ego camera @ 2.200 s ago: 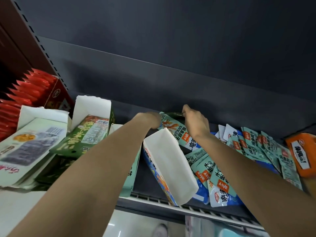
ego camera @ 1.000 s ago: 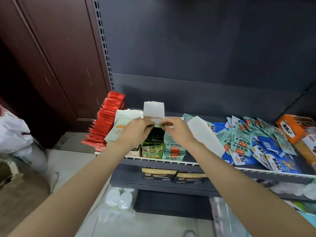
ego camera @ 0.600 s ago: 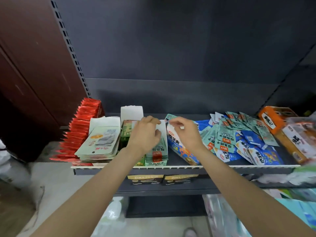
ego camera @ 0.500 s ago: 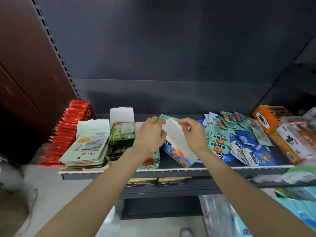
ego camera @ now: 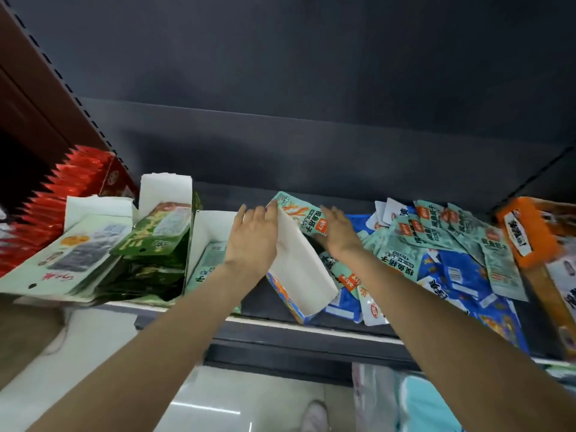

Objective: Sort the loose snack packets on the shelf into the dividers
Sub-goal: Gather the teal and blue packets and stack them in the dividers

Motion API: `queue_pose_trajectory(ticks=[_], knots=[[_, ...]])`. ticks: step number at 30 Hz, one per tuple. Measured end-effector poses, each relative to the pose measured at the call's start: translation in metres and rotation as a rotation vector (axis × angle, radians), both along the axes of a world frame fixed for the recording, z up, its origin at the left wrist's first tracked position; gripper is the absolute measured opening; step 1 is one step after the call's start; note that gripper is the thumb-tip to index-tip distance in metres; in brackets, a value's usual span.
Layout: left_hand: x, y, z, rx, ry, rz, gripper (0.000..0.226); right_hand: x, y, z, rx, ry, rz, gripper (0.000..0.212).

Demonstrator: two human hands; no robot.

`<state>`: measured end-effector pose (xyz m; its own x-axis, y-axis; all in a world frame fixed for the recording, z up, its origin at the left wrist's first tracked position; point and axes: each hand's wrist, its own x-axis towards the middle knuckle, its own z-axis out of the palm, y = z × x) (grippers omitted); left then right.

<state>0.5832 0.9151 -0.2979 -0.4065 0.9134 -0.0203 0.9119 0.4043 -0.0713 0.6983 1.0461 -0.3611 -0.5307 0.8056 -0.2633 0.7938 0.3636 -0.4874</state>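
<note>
left hand (ego camera: 254, 236), fingers straight, steadies the tilted white cardboard divider box (ego camera: 299, 269), likely to keep its slot open, while right hand (ego camera: 336, 235) pinches a teal foil snack packet (ego camera: 299, 213) over its back end, loose packet pile (ego camera: 436, 244) just to the right.

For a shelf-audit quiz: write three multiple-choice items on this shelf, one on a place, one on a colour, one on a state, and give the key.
1. Where on the shelf are the red packets? A far right; B far left; C middle.
2. What colour is the box at the right end? A orange; B purple; C black.
3. How do the teal and blue packets lie? A in an upright row; B sealed in a carton; C in a loose jumbled heap.
Key: B, they stand at the left end; A, its side is plainly orange; C, they overlap at all angles.
</note>
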Motion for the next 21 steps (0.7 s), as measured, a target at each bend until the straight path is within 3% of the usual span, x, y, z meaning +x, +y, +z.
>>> queue_pose_trajectory(ticks=[4,9,14,21], knots=[[-0.008,0.009,0.002,-0.011,0.019,-0.060,0.076,-0.020,0.020,-0.014,-0.013,-0.101,0.035,0.078],[-0.019,0.010,0.014,-0.037,-0.076,-0.123,0.080,-0.025,0.019,-0.008,0.142,-0.062,-0.041,0.072],[-0.021,0.011,0.022,-0.076,-0.154,-0.108,0.079,-0.014,0.008,0.020,0.096,0.305,-0.170,0.021],[-0.023,-0.013,0.017,0.187,-0.315,-0.064,0.054,0.015,-0.045,0.078,0.230,0.549,-0.198,0.017]])
